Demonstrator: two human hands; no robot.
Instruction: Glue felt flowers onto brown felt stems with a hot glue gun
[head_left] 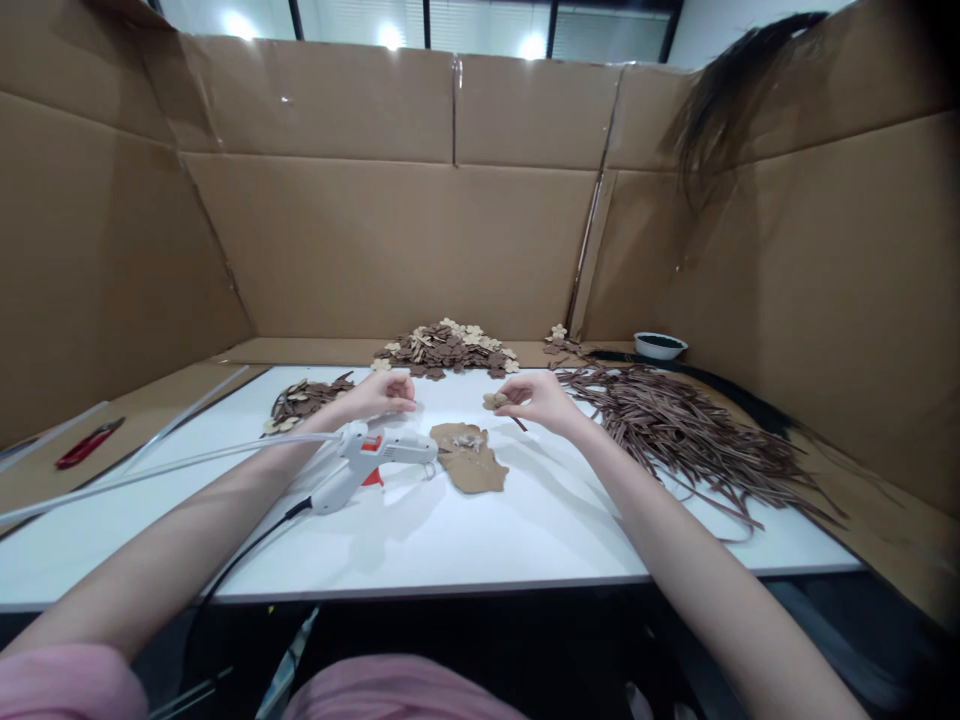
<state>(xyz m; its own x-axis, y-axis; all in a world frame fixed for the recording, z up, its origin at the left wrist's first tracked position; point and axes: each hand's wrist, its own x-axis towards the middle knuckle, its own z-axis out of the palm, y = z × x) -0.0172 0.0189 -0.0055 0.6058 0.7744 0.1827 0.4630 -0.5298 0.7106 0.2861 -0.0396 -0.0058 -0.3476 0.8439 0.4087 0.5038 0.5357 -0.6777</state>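
Note:
My right hand (pixel 534 401) pinches a small tan flower-shaped piece (pixel 494 401) with a thin brown stick under it, above the white table (pixel 525 520). My left hand (pixel 382 393) hovers to the left with fingers curled; whether it holds anything is unclear. Between and below the hands lies a brown cardboard scrap (pixel 471 460) with dried glue on it. A white hot glue gun (pixel 371 462) with an orange trigger rests on its stand beside my left forearm, nozzle toward the scrap.
A heap of brown and tan flower cut-outs (pixel 447 349) lies at the back; a smaller pile (pixel 304 398) at left. Brown strips (pixel 675 425) spread on the right. A white bowl (pixel 660 346) sits far right. Red cutter (pixel 88 442) at left. Cardboard walls surround the table.

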